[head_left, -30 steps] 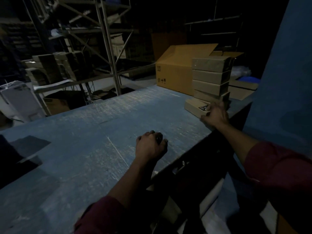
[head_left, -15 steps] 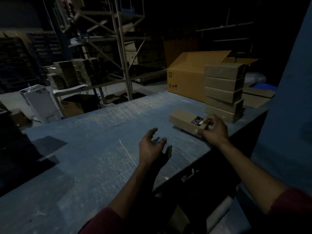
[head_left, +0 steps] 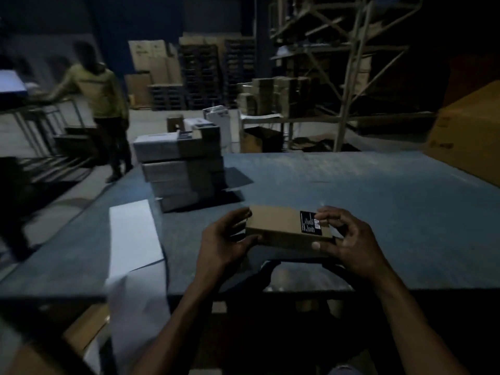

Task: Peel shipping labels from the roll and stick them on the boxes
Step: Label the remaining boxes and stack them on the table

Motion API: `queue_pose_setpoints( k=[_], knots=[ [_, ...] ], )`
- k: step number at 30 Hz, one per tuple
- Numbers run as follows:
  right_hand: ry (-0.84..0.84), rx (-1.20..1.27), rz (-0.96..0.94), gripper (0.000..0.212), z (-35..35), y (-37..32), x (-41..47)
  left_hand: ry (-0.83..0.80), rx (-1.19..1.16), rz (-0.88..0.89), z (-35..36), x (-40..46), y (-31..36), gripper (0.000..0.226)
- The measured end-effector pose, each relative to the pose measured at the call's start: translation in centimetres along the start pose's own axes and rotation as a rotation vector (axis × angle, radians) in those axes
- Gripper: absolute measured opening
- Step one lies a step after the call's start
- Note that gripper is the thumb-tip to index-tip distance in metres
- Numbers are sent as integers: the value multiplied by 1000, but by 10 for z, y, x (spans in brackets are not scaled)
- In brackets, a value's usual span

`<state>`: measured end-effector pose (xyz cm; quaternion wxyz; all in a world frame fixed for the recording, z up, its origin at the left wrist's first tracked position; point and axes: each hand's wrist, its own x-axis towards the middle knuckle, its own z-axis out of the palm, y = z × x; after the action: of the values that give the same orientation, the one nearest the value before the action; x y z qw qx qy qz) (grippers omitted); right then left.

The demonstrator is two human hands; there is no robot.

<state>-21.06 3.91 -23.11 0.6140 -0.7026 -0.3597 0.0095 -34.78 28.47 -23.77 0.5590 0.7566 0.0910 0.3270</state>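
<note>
The small box (head_left: 281,226) is matt brown cardboard with a black printed label (head_left: 310,222) of slight sheen, the worktop (head_left: 378,207) a rough, scuffed blue-grey surface, the sheets (head_left: 132,236) smooth white paper, the stacked boxes (head_left: 181,171) dull cardboard, and the shelving (head_left: 349,85) bare dull metal.

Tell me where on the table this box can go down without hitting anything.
Bare tabletop lies ahead and to the right of the held box, between the stack of boxes and the large carton. The left side is crowded: white sheets cover the table in front of that stack. Both hands, left hand and right hand, grip the box.
</note>
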Motion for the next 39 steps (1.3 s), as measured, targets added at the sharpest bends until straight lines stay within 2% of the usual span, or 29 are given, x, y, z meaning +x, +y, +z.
queue_pose_setpoints(
  k=[4,9,12,14,17,20,21,24,25,27,28,29,32,33,36,39],
  knots=[
    [-121,-79,-64,58,42,2,13,93,131,-27,-41,-29,-11,58],
    [-205,-174,-47,54,69,7,11,76,268,-119,-51,-43,-15,61],
    [-223,-257,-36,55,72,3,7,27,260,-113,-54,-49,-8,65],
    [-144,-340,-114,45,81,-7,1,32,268,-88,-67,-57,0,62],
    [109,-389,-275,30,107,-36,-9,179,336,-11,-108,-62,11,47],
    [211,-346,-427,18,148,-73,-23,338,583,18,-163,-54,12,45],
    [173,-298,-430,18,165,-82,-27,304,712,-22,-180,-48,10,51],
    [-51,-274,-331,20,215,-97,-30,-58,994,-221,-208,-34,6,77],
    [-146,-325,-255,23,230,-97,-27,-163,1059,-246,-212,-29,2,78],
    [-296,-418,-81,31,253,-93,-19,-302,1216,-221,-216,-20,-4,55],
    [-335,-441,-19,36,261,-89,-15,-325,1275,-194,-218,-17,-4,47],
    [-355,-456,25,39,269,-86,-12,-328,1291,-171,-220,-13,-4,48],
    [-344,-468,137,43,282,-82,-5,-298,1137,-156,-221,-11,2,82],
    [-332,-471,163,42,286,-82,-2,-297,1126,-146,-222,-9,1,81],
    [-314,-493,214,41,294,-82,5,-391,1278,-120,-225,2,-4,51],
    [-300,-528,228,39,299,-79,10,-466,1314,-50,-223,9,-4,37]
  ],
)
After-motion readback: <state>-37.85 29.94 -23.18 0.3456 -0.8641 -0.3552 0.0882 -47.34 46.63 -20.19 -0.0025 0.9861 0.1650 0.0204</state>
